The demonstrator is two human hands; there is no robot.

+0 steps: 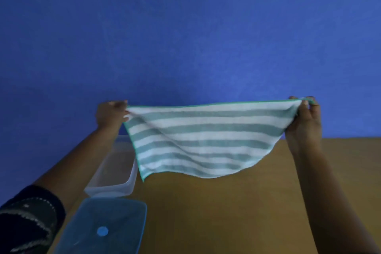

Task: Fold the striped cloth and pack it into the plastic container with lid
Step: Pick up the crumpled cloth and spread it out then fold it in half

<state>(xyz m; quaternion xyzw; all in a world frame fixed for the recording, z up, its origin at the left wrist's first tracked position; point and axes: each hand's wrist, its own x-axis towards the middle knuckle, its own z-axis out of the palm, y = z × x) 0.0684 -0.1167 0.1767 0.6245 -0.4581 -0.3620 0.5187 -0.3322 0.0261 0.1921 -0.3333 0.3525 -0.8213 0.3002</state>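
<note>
Striped cloth (204,140) hangs spread above the tabletop (237,212), its top corners pinched by the left hand (110,114) and right hand (305,118); clear container (115,173) and blue lid (107,227) sit lower left

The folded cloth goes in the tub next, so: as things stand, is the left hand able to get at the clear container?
Probably yes. The clear container sits open just under the left hand, lid off beside it. But that hand now pinches a corner of the striped cloth, so it must let go first.
</note>
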